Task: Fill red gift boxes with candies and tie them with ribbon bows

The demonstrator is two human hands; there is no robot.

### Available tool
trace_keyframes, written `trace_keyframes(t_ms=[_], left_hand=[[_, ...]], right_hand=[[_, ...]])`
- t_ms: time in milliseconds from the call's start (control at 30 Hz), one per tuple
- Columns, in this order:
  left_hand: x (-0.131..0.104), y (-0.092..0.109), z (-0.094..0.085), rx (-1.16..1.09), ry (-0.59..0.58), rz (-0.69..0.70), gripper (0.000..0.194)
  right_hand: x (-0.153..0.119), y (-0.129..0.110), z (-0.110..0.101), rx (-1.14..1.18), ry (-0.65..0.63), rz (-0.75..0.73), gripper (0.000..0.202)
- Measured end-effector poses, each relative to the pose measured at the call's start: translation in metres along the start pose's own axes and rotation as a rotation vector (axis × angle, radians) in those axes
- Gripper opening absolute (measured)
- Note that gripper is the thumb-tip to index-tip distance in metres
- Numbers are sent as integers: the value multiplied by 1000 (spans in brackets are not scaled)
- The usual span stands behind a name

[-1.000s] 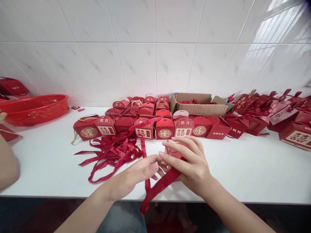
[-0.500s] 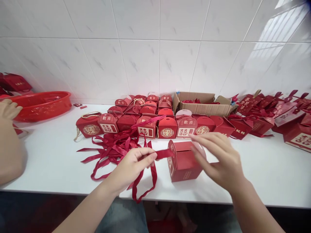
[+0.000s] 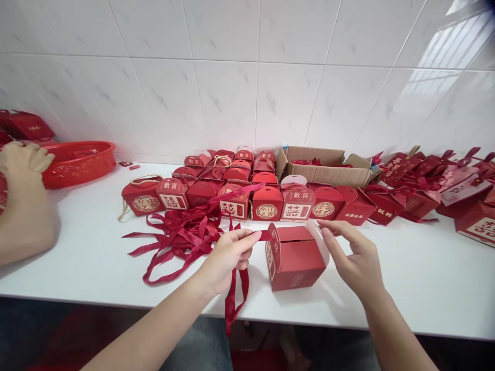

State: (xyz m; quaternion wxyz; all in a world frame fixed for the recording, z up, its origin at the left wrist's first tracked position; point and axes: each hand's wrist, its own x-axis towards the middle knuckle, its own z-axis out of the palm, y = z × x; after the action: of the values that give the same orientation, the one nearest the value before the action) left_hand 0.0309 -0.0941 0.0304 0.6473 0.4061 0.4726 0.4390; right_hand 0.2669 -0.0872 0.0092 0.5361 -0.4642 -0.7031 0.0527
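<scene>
A red gift box stands near the front of the white table. My left hand pinches a dark red ribbon; its short end reaches the box's left flap, and the rest hangs over the table's front edge. With thumb and fingers my right hand holds the box's right flap, whose pale inner side shows. Left of the box lies a tangled heap of red ribbons.
Rows of red boxes stand behind, beside an open cardboard carton. More ribboned boxes crowd the right. At the left are a red basin and another person's arm on the white table.
My left hand has moved right, bringing the ribbon's end to the left flap. My right hand has closed on the right flap. The other person's arm has shifted right.
</scene>
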Motion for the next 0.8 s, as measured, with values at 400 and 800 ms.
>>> trace_keyframes(t_ms=[400,800], left_hand=[[6,-4,8,18,27,4,33],[2,-4,11,81,68,82,27]], right_hand=[[-1,-11,-1,17,-7,-42,11],[-3,-12,5,-37,-18,-147,9]])
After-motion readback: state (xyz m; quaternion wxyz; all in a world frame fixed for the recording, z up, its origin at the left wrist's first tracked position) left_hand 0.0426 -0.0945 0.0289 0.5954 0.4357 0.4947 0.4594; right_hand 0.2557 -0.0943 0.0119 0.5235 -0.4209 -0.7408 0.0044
